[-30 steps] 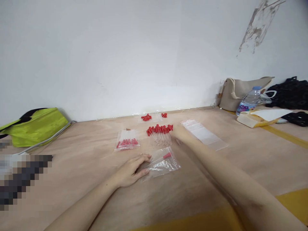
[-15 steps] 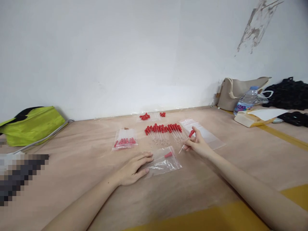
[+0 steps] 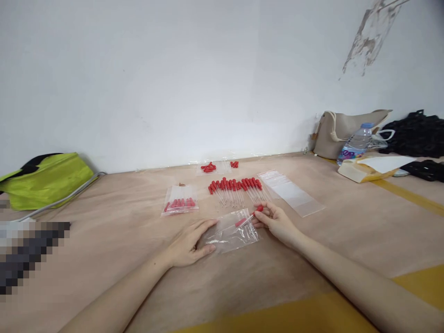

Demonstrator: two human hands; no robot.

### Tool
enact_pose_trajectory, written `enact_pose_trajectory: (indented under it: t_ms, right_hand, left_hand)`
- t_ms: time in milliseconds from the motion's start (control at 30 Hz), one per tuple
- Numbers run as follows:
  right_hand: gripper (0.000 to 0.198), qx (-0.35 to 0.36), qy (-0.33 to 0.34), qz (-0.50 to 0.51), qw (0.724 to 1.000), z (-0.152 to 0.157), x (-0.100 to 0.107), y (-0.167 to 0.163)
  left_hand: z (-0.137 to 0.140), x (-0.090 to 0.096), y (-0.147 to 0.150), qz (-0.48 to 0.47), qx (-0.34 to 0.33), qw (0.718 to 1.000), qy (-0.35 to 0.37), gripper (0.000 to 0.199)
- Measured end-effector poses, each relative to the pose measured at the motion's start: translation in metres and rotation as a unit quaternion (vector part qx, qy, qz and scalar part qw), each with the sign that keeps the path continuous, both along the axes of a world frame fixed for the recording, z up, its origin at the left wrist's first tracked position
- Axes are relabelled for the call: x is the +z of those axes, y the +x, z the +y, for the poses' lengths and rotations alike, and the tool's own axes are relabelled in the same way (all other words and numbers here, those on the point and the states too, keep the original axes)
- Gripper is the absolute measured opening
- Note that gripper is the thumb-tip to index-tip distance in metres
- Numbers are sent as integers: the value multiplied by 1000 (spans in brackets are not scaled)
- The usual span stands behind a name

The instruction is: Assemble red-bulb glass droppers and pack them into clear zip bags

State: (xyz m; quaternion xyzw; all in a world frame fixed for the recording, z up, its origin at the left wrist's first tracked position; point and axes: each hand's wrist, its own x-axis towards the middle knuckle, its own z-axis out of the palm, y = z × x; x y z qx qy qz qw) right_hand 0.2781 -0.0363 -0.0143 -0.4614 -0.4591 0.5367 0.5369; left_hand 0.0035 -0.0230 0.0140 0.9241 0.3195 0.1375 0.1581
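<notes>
A clear zip bag [image 3: 229, 238] lies flat in front of me with one red-bulbed dropper inside it. My left hand [image 3: 190, 243] rests on the bag's left end, thumb and fingers apart, holding it down. In my right hand [image 3: 272, 222] a dropper is pinched by its red bulb [image 3: 259, 209]. Its thin clear tip points down and left, over the bag's right end; whether it has passed inside is hard to make out. Behind the bag, a row of droppers [image 3: 232, 187] lies with red bulbs facing the wall.
Left of the row is a zip bag holding several droppers [image 3: 180, 201]. Flat bags [image 3: 294, 194] lie to the right. Small red bulbs [image 3: 208, 167] sit near the wall. Farther out are a green bag [image 3: 48, 182], a water bottle [image 3: 357, 143] and a beige handbag [image 3: 347, 132].
My right hand has moved down and left, bringing the dropper from beside the row to the bag's right end. The left hand stays nearly in place.
</notes>
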Motion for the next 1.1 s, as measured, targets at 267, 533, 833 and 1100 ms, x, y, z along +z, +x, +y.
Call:
enact_pose_trajectory:
  t_ms: [267,533,833,1100]
  right_hand:
    - [38,20,24,-169,985,3,-10,3]
    - [35,104,-43,-155,981,-1,3,1]
    - [25,118,42,-214,969,2,-3,-2]
    - [36,170,36,-166,971,-1,-1,0]
  left_hand:
    - [0,0,1,-7,3,1000,-3,53]
    - [1,-2,0,-17,-6,1000,-1,52]
    - [1,-2,1,-16,-4,1000,2,49]
    - [1,-1,2,-14,-8,1000,-1,50]
